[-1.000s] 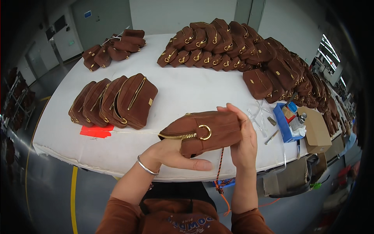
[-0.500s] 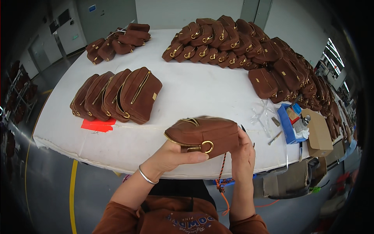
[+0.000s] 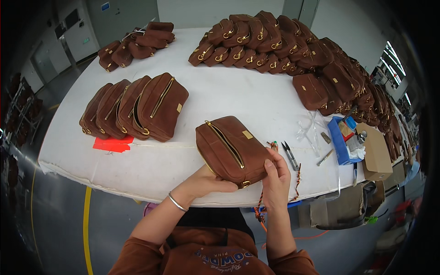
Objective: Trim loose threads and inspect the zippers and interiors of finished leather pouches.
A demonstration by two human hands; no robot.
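Note:
A brown leather pouch is held up over the table's near edge, its face with a partly gaping gold zipper and a small gold plate turned upward. My left hand grips its lower left corner, thumb along the bottom edge and fingers hidden underneath. At the pouch's right end, my right hand is closed on it, thumb on the face. A gold ring shows at the bottom corner between the hands. To the left, several similar pouches lean against one another in a row.
On the white table, a large heap of brown pouches fills the back right, and a smaller group the back left. Thread snips, a blue bin and a cardboard box stand at right. A red patch lies at left.
The pouch has been tilted, so its zippered face now shows instead of its ringed end. My right hand has shifted slightly down and left. The snips beside it have come into view.

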